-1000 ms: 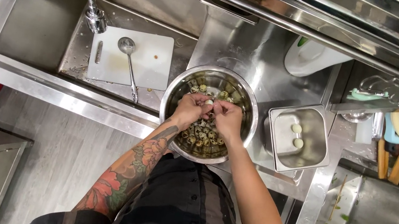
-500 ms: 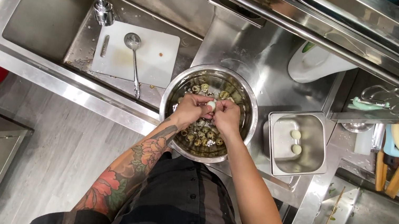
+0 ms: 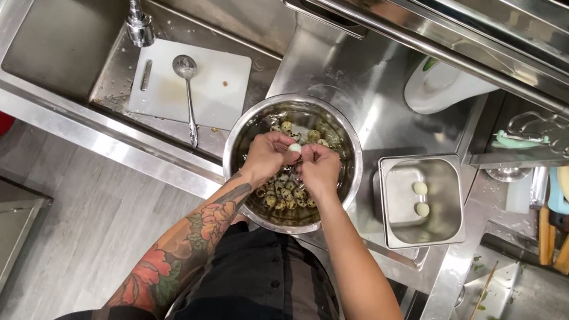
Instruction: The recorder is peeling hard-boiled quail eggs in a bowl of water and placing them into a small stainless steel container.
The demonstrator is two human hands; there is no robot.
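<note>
- Just above the middle of the frame, my left hand (image 3: 268,157) and my right hand (image 3: 319,169) meet over a round steel bowl (image 3: 248,127), fingertips pinched together on one small egg (image 3: 295,148).
- The egg is pale, smooth and oval; its long axis seems to run roughly left to right between my fingers, though it is too small to be sure which end is which.
- Below my hands the bowl holds a heap of small speckled eggs (image 3: 282,196), mottled dark and light.
- Right of the bowl, a square steel tub (image 3: 443,216) with shiny walls holds two peeled eggs (image 3: 421,198), white and glossy.
- Upper left, in the sink (image 3: 53,32), a flat white cutting board (image 3: 222,97) carries a metal ladle (image 3: 188,95), handle pointing down-frame.
</note>
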